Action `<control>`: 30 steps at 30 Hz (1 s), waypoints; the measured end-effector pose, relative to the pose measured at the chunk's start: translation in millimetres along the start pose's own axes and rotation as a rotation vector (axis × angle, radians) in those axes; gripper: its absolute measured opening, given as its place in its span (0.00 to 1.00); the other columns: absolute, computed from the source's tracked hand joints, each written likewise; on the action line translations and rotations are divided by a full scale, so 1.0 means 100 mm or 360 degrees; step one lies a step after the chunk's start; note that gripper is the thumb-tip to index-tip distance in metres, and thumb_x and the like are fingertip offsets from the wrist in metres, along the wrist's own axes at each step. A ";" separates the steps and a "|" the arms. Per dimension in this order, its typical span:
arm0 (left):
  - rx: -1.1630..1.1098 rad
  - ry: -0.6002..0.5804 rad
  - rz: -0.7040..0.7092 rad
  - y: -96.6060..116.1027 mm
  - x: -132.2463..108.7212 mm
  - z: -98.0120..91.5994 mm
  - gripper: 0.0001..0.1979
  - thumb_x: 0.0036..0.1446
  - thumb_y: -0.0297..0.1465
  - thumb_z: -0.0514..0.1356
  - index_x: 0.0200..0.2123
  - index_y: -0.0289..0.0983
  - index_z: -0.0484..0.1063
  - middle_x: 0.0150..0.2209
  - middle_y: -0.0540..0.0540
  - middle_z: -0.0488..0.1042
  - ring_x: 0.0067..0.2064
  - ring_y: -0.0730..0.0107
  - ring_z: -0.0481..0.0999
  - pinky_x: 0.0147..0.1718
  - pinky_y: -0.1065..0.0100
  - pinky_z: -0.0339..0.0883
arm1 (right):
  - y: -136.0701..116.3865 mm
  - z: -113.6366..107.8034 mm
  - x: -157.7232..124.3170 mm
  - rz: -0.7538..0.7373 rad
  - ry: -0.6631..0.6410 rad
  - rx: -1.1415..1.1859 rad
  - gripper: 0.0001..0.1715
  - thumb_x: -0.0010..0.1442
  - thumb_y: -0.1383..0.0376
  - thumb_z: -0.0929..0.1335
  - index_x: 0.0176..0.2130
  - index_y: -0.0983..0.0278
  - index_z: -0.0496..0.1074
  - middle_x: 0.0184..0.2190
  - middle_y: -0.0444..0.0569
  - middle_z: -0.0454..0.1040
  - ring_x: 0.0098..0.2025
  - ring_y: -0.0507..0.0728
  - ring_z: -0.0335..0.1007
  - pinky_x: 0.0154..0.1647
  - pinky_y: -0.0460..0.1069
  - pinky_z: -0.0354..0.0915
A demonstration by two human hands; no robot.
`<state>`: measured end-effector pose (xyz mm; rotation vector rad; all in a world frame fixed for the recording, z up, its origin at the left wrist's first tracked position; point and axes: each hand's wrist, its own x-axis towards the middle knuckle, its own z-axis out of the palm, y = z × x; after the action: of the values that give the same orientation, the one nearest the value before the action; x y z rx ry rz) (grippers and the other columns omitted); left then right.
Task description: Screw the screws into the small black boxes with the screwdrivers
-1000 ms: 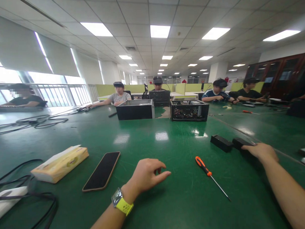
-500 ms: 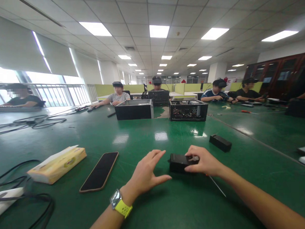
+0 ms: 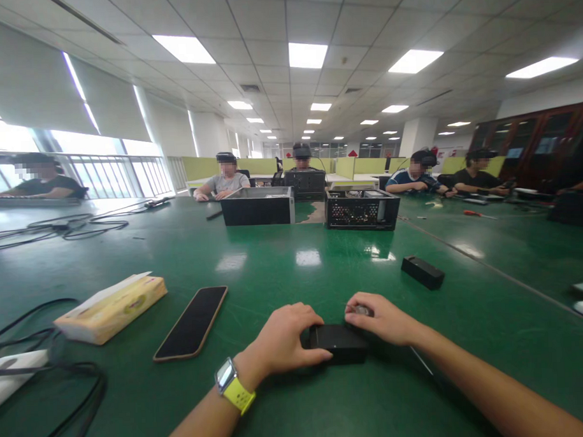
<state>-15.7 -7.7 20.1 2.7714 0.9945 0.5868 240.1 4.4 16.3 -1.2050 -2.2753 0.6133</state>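
Observation:
A small black box (image 3: 338, 342) lies on the green table (image 3: 283, 263) right in front of me. My left hand (image 3: 281, 338), with a yellow-strapped watch (image 3: 233, 385) on the wrist, grips the box's left end with curled fingers. My right hand (image 3: 381, 317) rests on the box's right top edge, fingers bent over it. A second black box (image 3: 422, 272) lies further off to the right. The thin metal shaft of a screwdriver (image 3: 423, 362) shows under my right forearm; its handle is hidden.
A dark phone (image 3: 192, 322) and a tissue box (image 3: 110, 308) lie to the left, with black cables (image 3: 53, 373) and a white power strip (image 3: 14, 375) at the far left. Two open computer cases (image 3: 257, 208) (image 3: 361, 210) stand mid-table. Several people sit along the far side.
My right hand brought a black box from the far right to the spot in front of me and set it down. My left hand closed on its left end.

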 end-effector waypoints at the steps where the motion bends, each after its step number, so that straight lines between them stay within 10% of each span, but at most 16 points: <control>1: -0.0004 0.0008 0.0006 0.00 0.00 0.00 0.21 0.51 0.47 0.63 0.42 0.37 0.73 0.38 0.45 0.75 0.40 0.61 0.73 0.40 0.64 0.66 | 0.05 -0.02 0.01 0.0063 0.0054 -0.0060 0.14 0.60 0.56 0.65 0.36 0.64 0.73 0.31 0.46 0.72 0.34 0.54 0.66 0.35 0.47 0.60; 13: -0.0039 0.0045 0.0007 0.01 -0.01 0.00 0.20 0.52 0.46 0.62 0.42 0.37 0.74 0.38 0.45 0.75 0.40 0.61 0.73 0.40 0.64 0.67 | 0.22 -0.04 -0.02 0.0221 0.0153 -0.0696 0.09 0.57 0.58 0.67 0.34 0.59 0.76 0.31 0.47 0.75 0.35 0.58 0.68 0.33 0.49 0.58; 20: -0.0081 0.0049 0.0008 0.02 -0.01 -0.02 0.21 0.52 0.46 0.63 0.44 0.38 0.74 0.38 0.45 0.75 0.40 0.62 0.74 0.41 0.65 0.67 | 0.35 -0.18 0.02 0.0456 0.0377 -0.0623 0.22 0.60 0.48 0.63 0.38 0.61 0.75 0.33 0.49 0.75 0.34 0.58 0.70 0.32 0.49 0.59; 30: -0.0087 0.0034 -0.0038 0.04 -0.01 0.02 0.19 0.52 0.44 0.63 0.42 0.37 0.74 0.37 0.45 0.75 0.38 0.63 0.74 0.38 0.66 0.68 | 0.73 -0.45 -0.01 0.0680 0.0509 -0.0180 0.10 0.50 0.59 0.68 0.24 0.63 0.72 0.22 0.46 0.71 0.26 0.54 0.67 0.26 0.47 0.57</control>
<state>-13.2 -11.5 18.9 2.7076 0.9988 0.6314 313.5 48.3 7.6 -1.7295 -1.8180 0.4038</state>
